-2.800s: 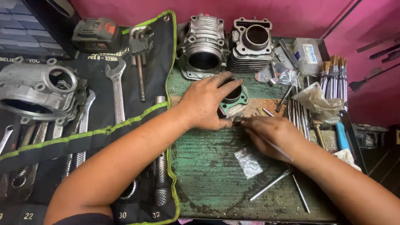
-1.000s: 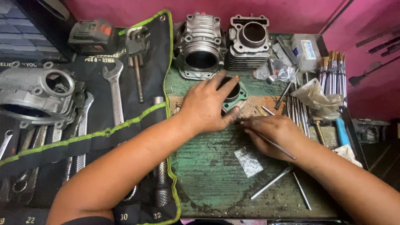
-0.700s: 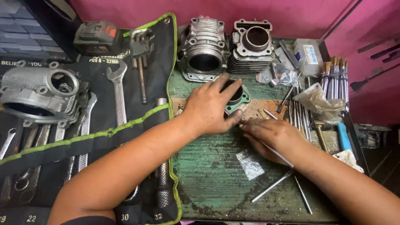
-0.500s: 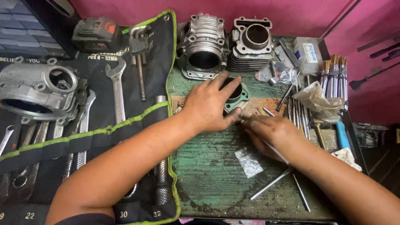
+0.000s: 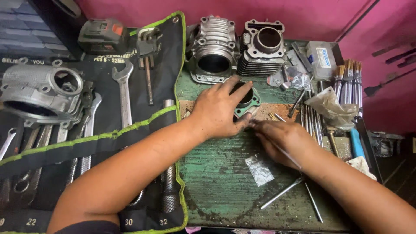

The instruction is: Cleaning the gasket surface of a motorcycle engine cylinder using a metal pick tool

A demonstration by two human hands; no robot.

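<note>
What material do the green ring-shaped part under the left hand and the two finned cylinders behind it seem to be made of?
The green gasket looks like thin coated paper or fibre: flat, matte, sheet-like.

The finned cylinders look like cast metal, probably aluminium: dull silver-grey, with rough, moulded fins.

The left hand covers most of the gasket.

Two finned engine cylinders [image 5: 214, 52] [image 5: 263, 47] up top, two loose steel rods [image 5: 284, 192] [image 5: 313, 202] below — one green gasket [image 5: 253, 103], one plastic bag [image 5: 259, 170].

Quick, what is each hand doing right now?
Left hand: open, flat on the green gasket.
Right hand: closed on a thin metal tool.
</note>
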